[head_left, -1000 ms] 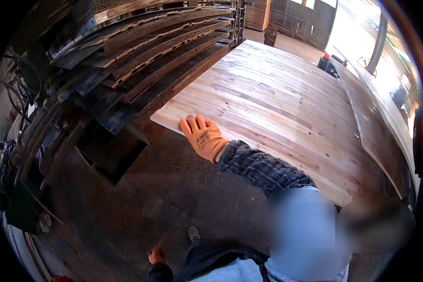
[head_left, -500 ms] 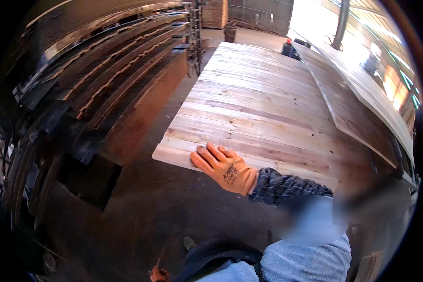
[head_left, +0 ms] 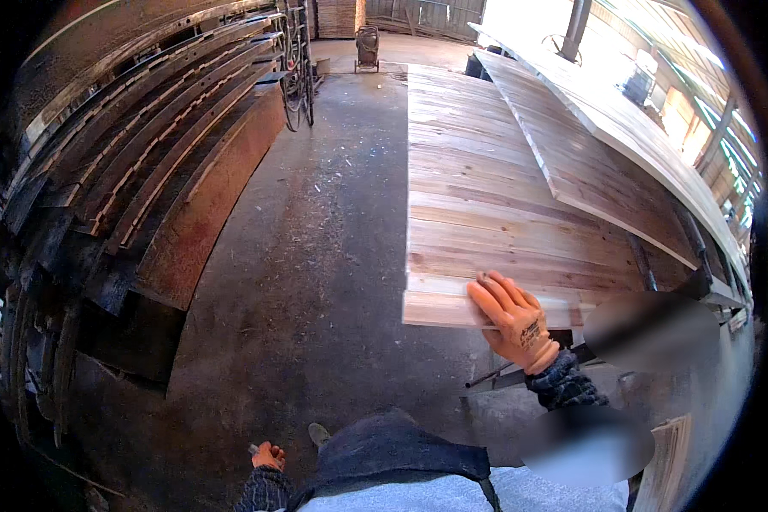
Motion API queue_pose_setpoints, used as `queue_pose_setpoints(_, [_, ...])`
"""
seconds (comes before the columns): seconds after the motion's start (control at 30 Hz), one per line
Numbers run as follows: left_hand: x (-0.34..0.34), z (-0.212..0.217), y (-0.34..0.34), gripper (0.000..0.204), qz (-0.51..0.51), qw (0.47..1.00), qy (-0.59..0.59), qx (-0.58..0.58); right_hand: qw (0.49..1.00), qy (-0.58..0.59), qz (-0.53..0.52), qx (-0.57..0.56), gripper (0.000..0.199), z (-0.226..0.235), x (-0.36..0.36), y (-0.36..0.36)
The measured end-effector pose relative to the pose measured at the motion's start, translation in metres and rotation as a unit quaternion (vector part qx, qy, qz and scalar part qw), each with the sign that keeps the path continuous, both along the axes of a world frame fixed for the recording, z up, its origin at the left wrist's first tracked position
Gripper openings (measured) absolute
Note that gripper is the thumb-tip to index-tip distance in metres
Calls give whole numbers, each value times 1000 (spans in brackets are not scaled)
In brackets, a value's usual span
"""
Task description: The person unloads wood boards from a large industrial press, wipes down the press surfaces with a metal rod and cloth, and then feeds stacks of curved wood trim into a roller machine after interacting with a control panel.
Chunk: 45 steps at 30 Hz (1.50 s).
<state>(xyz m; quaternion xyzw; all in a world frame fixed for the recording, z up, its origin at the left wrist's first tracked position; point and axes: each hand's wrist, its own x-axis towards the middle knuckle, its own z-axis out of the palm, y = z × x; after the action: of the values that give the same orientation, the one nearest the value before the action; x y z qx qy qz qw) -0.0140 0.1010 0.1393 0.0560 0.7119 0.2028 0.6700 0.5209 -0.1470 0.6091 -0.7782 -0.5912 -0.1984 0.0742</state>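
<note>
My right hand (head_left: 514,322), in an orange glove, grips the near edge of a wide wooden panel (head_left: 469,205) made of glued strips. Its fingers lie on the top face; the thumb side hangs over the edge. At the lower left, my left hand (head_left: 269,456), also orange-gloved, hangs low, away from the panel. Those fingers are curled around something small and greyish that I cannot make out. The panel lies level and partly under a second wooden panel (head_left: 572,166), with a paler panel (head_left: 623,119) above that.
On the left stands a large rusty rack (head_left: 218,196) with several long, stepped beams. Concrete floor (head_left: 307,213) with scattered chips runs between rack and panels. A dark wheeled container (head_left: 367,49) stands at the back. Metal bars (head_left: 644,264) support the panels; boards (head_left: 664,456) lean at lower right.
The lower panel has shifted right, farther under the second panel, with my right hand still on its near edge. My view has turned right, and my left hand shows more fully.
</note>
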Motion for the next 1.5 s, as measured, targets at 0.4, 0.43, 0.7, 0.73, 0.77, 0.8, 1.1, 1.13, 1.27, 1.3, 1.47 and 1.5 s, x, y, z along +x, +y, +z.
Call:
queue_pose_setpoints(0.4, [20, 39, 24, 22, -57, 982, 154, 98, 991, -65, -76, 87, 44, -17, 9, -5])
queue_pose_setpoints(0.43, [38, 57, 20, 19, -42, 981, 167, 89, 990, -73, -92, 79, 43, -18, 12, -21])
queue_pose_setpoints(0.7, [62, 65, 6, 24, -4, 975, 196, 109, 991, -84, -80, 68, 43, -12, 43, -53])
queue_pose_setpoints(0.73, [63, 62, 8, 26, -7, 972, 204, 116, 992, -79, -78, 63, 44, -11, 46, -54])
queue_pose_setpoints(0.77, [62, 60, 8, 29, -9, 969, 213, 123, 993, -68, -74, 64, 42, -7, 52, -50])
queue_pose_setpoints(0.8, [63, 56, 5, 32, -3, 968, 211, 136, 992, -74, -75, 68, 42, -7, 59, -45])
queue_pose_setpoints(1.1, [133, 136, -25, 32, -28, 952, 129, 277, 985, -124, -46, 110, 37, -26, 171, 13])
queue_pose_setpoints(1.13, [136, 146, -31, 30, -35, 947, 116, 297, 985, -126, -45, 111, 36, -25, 180, 18])
queue_pose_setpoints(1.27, [146, 192, -65, 22, -39, 931, 107, 346, 985, -94, -40, 139, 39, -35, 194, 20])
queue_pose_setpoints(1.3, [150, 205, -73, 20, -38, 924, 83, 371, 986, -90, -42, 134, 39, -35, 194, 18])
queue_pose_setpoints(1.47, [164, 263, -78, 11, -30, 888, 54, 456, 992, -27, 12, 127, 43, -40, 206, 0])
queue_pose_setpoints(1.5, [164, 272, -77, 12, -31, 878, 57, 474, 990, -13, 41, 138, 43, -42, 204, 1])
